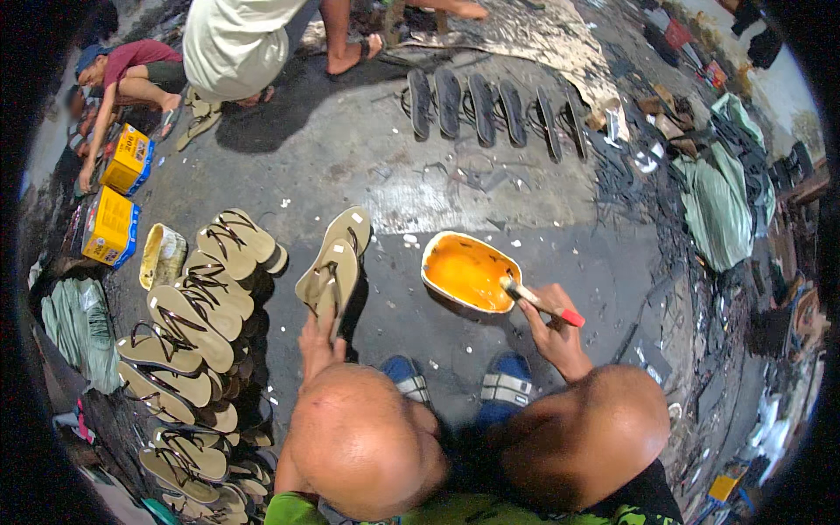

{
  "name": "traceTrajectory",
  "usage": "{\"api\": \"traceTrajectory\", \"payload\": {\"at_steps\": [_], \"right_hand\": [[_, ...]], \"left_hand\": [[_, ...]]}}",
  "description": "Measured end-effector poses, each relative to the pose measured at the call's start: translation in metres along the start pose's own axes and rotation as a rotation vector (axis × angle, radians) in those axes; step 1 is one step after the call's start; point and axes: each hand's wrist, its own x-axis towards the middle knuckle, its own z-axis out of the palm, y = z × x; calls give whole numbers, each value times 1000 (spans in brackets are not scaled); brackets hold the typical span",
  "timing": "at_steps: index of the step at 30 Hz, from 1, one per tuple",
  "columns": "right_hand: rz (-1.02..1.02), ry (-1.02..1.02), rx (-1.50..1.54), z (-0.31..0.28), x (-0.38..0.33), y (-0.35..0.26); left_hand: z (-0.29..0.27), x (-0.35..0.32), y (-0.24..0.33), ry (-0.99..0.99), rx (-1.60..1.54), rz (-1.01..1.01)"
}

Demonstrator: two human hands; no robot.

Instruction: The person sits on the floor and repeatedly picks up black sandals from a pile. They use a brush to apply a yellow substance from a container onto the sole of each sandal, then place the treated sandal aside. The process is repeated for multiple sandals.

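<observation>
A paintbrush point(560, 311) with a red-tipped handle is pinched in my right hand point(556, 337). Its bristles dip into orange-yellow liquid at the right side of a white-rimmed, cut-open container point(430, 284). To the left of that container, my left hand point(320, 347) grips the near end of a pair of tan flip-flops point(331, 262) with thong straps, one lying partly over the other. My left knee hides part of that hand and its wrist. Farther left, a large heap of similar tan sandals point(197, 328) with dark straps is piled up.
A row of dark soles point(479, 109) lies across the floor ahead. Yellow-and-blue boxes point(112, 226) and a smaller container point(163, 255) stand at the left. One person point(131, 79) crouches by the boxes; another point(236, 48) squats ahead. Green sacks point(717, 206) lie at the right.
</observation>
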Motion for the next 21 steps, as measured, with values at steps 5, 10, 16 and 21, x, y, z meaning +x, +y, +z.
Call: {"api": "traceTrajectory", "payload": {"at_steps": [5,10,16,21], "right_hand": [[50,-46,-102,5,-3,2],[121,-98,-138,12,-6,7],[92,-63,-155,-2,-12,2],[357,-160,47,-3,-29,25]], "left_hand": [[32,3,20,41,50,-160],[29,49,12,321,-60,-276],[-36,58,20,645,-803,-272],[-78,94,78,369,-1563,-229]]}}
